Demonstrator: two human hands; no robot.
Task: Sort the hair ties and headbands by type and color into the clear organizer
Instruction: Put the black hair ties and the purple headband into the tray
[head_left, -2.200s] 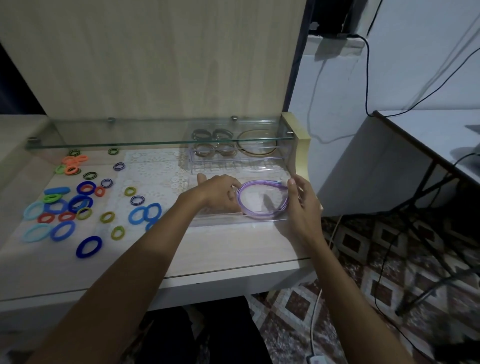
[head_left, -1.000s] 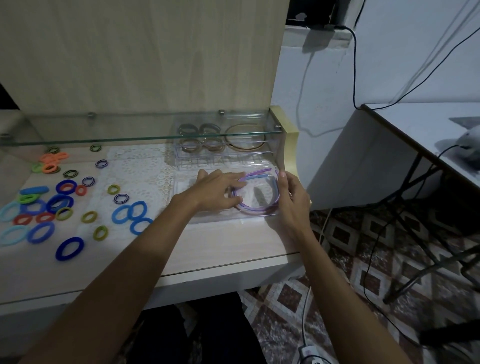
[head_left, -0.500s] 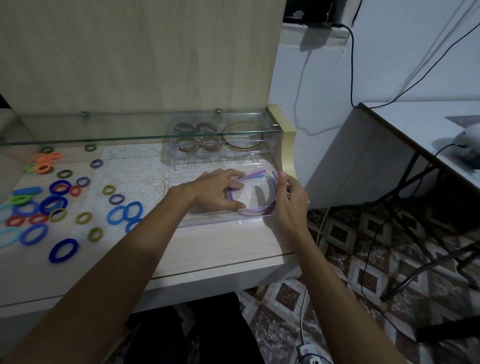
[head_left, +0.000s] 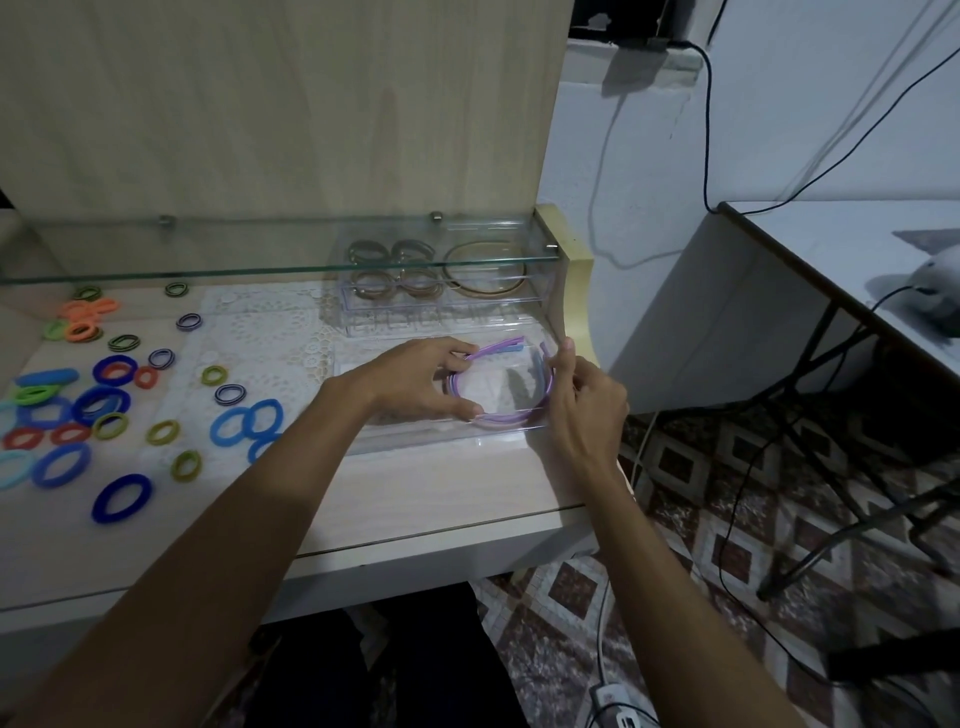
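Purple and blue headbands (head_left: 506, 415) lie curved inside the near clear organizer tray (head_left: 415, 441) at the desk's right end. My left hand (head_left: 423, 382) grips their left side, thumb low and fingers over the top. On the right side my right hand (head_left: 584, 402) pinches the bands against the tray wall. Behind it a second clear organizer (head_left: 441, 296) holds several brownish hair ties and a thin brown headband (head_left: 485, 273). Loose hair ties (head_left: 122, 496) in blue, green, orange, red and olive are scattered over the desk's left half.
A glass shelf (head_left: 208, 273) runs low over the back of the desk, above the rear organizer. A lace mat (head_left: 270, 338) lies mid-desk. The desk's side panel (head_left: 574, 291) stands just right of the trays. Cables (head_left: 737, 493) hang over the patterned floor.
Both hands have squeezed the headbands into a tighter curve inside the near tray and shifted them slightly. My view has drifted a little to the right.
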